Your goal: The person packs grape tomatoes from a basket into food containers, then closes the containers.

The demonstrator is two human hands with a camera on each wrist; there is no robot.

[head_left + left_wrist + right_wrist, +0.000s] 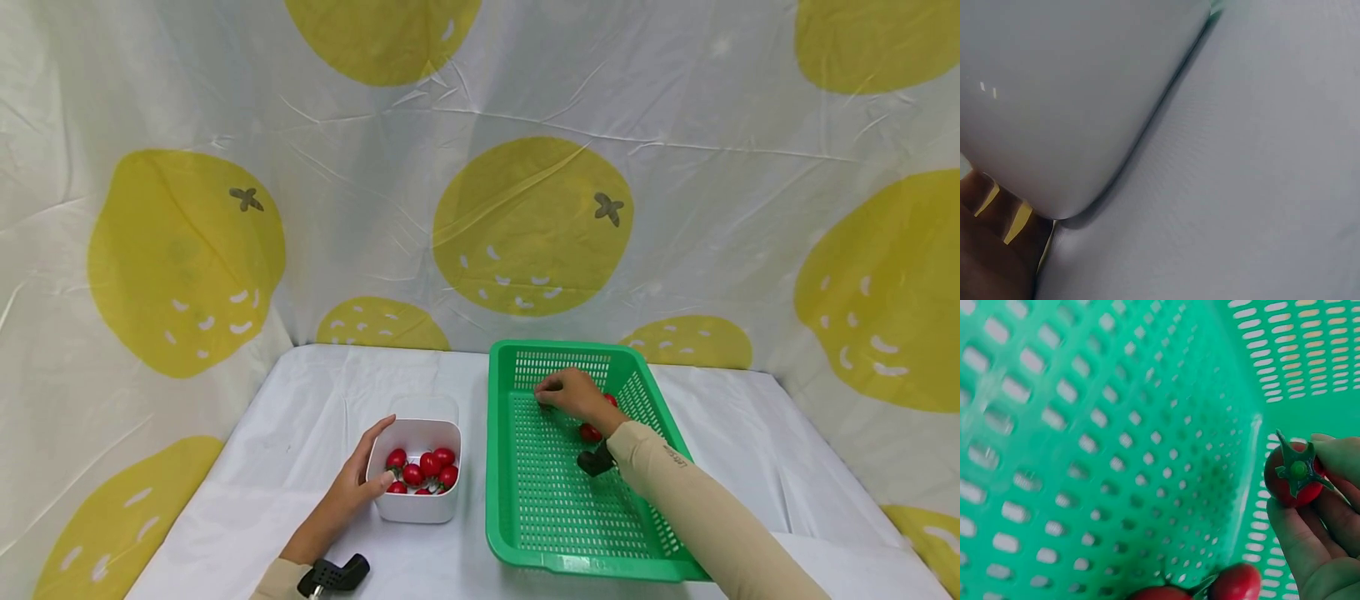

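A white square container [417, 509] with several red cherry tomatoes [430, 464] inside stands left of the green basket. My left hand [348, 487] grips its left side, thumb over the rim and fingers along the outer wall. In the left wrist view the container's smooth wall [1079, 106] covers part of the fingers. Inside the far part of the green basket [498, 475], my right hand [576, 394] pinches a cherry tomato [1297, 472], its green calyx facing the wrist camera. Below the hand lie further tomatoes [1236, 584] on the basket floor, partly hidden by the arm in the head view.
A clear, see-through piece [424, 407] lies just behind the white container. White cloth [330, 392] covers the table. A curtain [360, 217] printed with yellow fruit hangs behind and at both sides. The perforated basket walls rise around the right hand.
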